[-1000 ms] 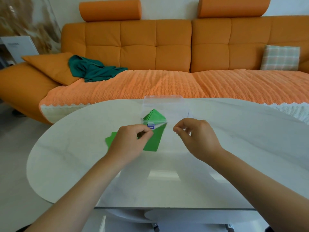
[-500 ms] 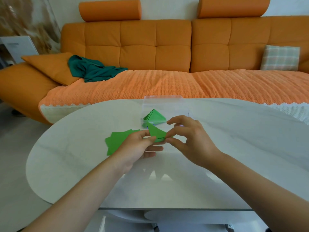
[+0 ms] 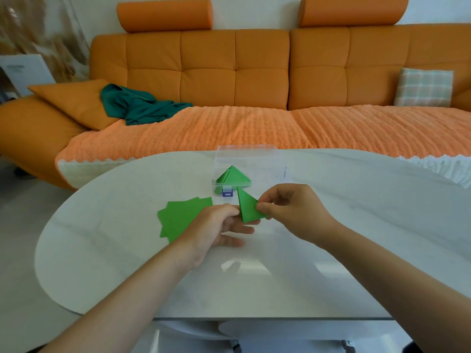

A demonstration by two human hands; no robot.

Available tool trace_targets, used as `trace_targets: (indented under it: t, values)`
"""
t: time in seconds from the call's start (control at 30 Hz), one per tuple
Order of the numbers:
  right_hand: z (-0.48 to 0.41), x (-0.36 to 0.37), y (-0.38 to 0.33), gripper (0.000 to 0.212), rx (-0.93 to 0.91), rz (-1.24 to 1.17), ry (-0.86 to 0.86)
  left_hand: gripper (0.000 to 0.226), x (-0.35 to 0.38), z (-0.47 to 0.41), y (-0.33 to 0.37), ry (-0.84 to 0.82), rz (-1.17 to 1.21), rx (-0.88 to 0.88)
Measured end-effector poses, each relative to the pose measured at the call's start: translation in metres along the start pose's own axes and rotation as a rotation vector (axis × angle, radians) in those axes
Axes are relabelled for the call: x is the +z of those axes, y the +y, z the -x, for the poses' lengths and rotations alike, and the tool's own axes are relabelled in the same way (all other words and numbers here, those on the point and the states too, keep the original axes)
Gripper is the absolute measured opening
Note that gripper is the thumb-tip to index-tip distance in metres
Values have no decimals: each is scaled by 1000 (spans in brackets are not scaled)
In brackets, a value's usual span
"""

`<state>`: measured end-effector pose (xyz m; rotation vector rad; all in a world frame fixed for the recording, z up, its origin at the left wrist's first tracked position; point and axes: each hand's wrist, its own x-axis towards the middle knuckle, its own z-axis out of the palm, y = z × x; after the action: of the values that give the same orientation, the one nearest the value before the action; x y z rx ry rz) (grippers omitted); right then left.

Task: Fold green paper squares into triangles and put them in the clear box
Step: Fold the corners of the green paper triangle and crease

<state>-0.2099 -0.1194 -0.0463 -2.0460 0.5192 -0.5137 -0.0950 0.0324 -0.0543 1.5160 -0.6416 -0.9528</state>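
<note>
A folded green paper triangle [image 3: 247, 207] is held above the white table [image 3: 356, 225], just in front of the clear box [image 3: 244, 159]. My right hand [image 3: 293, 212] pinches its right corner between thumb and fingers. My left hand [image 3: 219, 225] holds its left edge with thumb and forefinger, the other fingers stretched out under it. The clear box stands open with several folded green triangles [image 3: 233, 177] inside. A small stack of flat green paper squares [image 3: 178, 217] lies on the table to the left, partly hidden by my left hand.
An orange sofa [image 3: 229, 72] with an orange throw runs along the far side of the table. A teal cloth [image 3: 137, 105] and a checked cushion [image 3: 424, 86] lie on it. The table's near edge is close to my forearms.
The paper went from a larger sheet held at the box to a small folded triangle pinched between both hands. My hands drew slightly toward me and the stack of squares became visible.
</note>
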Motion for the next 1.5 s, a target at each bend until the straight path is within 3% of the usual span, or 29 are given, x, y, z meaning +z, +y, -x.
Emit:
trace_targets:
  t: [0.13,0.23,0.43,0.6,0.7,0.93,1.2,1.37,1.5]
  values:
    - [1,0,-1,7,6,6,7,13,3,-1,-6,186,-80,148]
    - [2,2,-3,3,30,-44,10,13,6,-3,-10,219,-52,171]
    - [2,0,-3,10,171,-51,-54,15,7,-2,-12,184,-59,157]
    - [1,-9,-2,12,174,-21,-155,12,2,-4,-11,168,-174,202]
    - [-2,-14,-2,10,156,9,-210,32,-5,-5,-10,162,-213,287]
    - [-5,-21,3,10,147,69,-312,19,-12,-3,-6,116,-271,278]
    - [-8,-13,14,9,118,293,-333,13,-10,-9,-20,182,-518,199]
    - [-8,-3,13,11,64,574,-351,11,-4,-9,-24,222,-798,210]
    - [-8,2,13,14,13,665,-324,10,-5,-10,-24,221,-927,257]
